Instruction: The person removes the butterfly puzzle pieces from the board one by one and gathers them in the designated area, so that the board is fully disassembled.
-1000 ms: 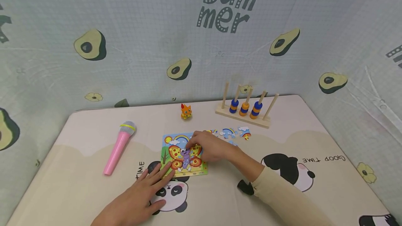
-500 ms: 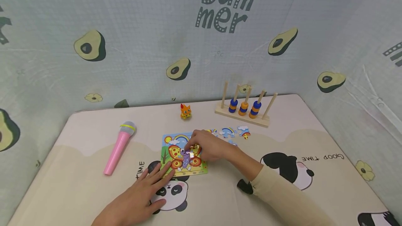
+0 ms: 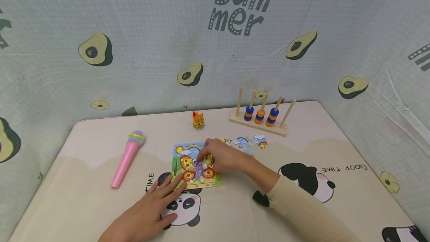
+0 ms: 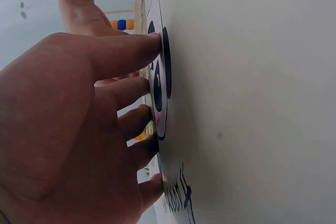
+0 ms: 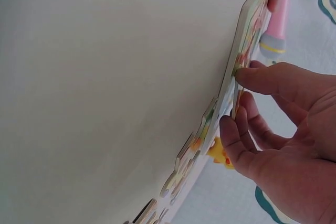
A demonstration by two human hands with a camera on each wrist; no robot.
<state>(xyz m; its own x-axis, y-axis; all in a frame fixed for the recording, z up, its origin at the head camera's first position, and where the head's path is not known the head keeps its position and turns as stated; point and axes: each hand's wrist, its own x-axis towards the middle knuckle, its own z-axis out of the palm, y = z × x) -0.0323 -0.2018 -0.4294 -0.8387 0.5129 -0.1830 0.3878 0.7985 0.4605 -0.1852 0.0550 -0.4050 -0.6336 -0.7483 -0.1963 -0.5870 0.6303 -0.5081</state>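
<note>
A butterfly jigsaw puzzle (image 3: 177,167) lies in its board on the table. My left hand (image 3: 147,204) is spread flat, its fingertips resting on the board's lower left corner. Over the upper right of the picture is my right hand (image 3: 223,156), thumb and fingers bent down to the butterfly's right wing. The right wrist view shows a thin puzzle piece (image 5: 238,100) pinched on edge between thumb and fingers, close against the board. In the head view the hand hides the board's upper right corner.
Several loose puzzle pieces (image 3: 243,142) lie right of the board. Behind stand an orange fox toy (image 3: 198,120) and a wooden bead rack (image 3: 258,121) with blue and orange rings. A pink toy microphone (image 3: 127,160) lies at the left.
Both hands stay nearly in place. A bright glint showed on the butterfly's right wing half a second ago and is gone now. The head view has shifted slightly.
</note>
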